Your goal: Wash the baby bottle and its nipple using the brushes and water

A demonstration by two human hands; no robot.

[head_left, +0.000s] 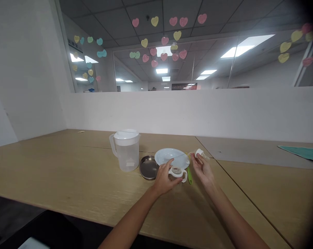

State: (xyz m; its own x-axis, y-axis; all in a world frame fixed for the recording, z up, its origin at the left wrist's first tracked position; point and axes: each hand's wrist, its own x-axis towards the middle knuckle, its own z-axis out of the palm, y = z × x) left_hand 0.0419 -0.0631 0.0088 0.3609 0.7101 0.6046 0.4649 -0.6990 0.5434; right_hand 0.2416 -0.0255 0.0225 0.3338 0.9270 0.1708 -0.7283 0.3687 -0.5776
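My left hand point(163, 179) is closed around a clear baby bottle point(176, 171) with a white collar and side handles. Its top is uncovered, showing a round opening. Raised to the right, my right hand point(203, 170) pinches a white bottle cap point(198, 152) with a clear nipple-like end pointing right. A thin, pale tube seems to trail from the cap toward the left. Just beyond the bottle lies a pale blue-white plate point(168, 154), and a green-handled utensil point(190, 177) rests between my hands, its far end partly hidden.
Left of the plate are a round metal tin point(148, 168) and a lidded translucent pitcher point(127, 154). A teal cloth point(305, 153) lies at the far right of the wooden table point(76, 173). A white wall point(135, 110) and window stand behind.
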